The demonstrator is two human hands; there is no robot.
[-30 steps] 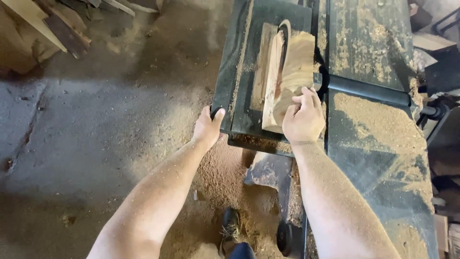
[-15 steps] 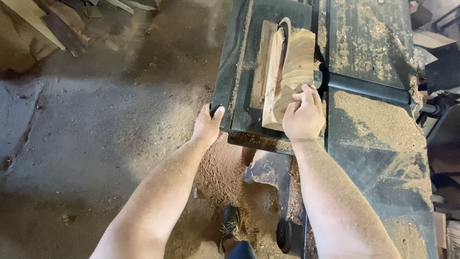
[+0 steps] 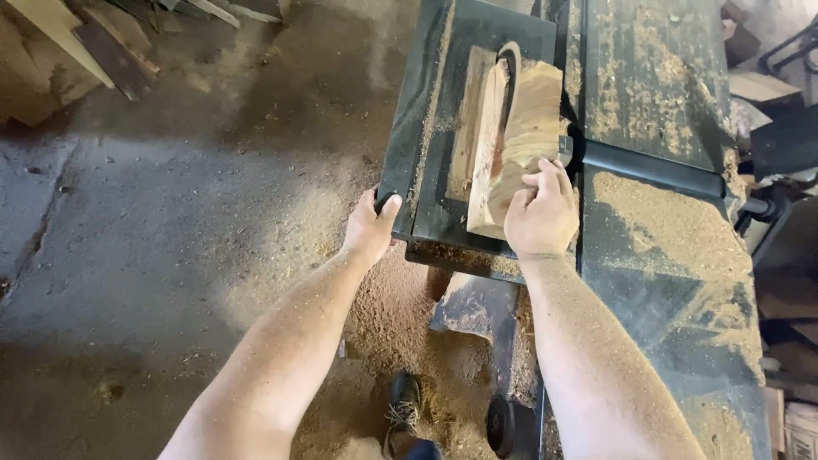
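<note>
honestly, here we've got a chunk of wood (image 3: pixel 518 140) lying flat on the dark sliding table (image 3: pixel 443 102) of a saw, right under and just ahead of our right hand (image 3: pixel 542 217). that hand is pressed down on the near end of the block, fingers spread over its top and wrapped a bit round the corner, so it's gripping the wood rather than resting loose. our left hand (image 3: pixel 370 230) is off to the side, clamped on the near left corner of the sliding table, thumb up on top, fingers hidden under the edge.

the block looks thick, rough-sawn and stiff, with uneven grain and a darker streak down the middle. we'd guess it's fairly heavy for its size and won't flex at all. the dusty faces probably slide easily on the metal, and there's sawdust (image 3: pixel 656 213) all over the table to the right of our right hand, so it could skate if the pressure lets up. the curved blade (image 3: pixel 511 68) shows just beyond the block's far end, well ahead of the fingers. best hold looks like the near end, palm flat, fingers kept back from the cut line.
</note>
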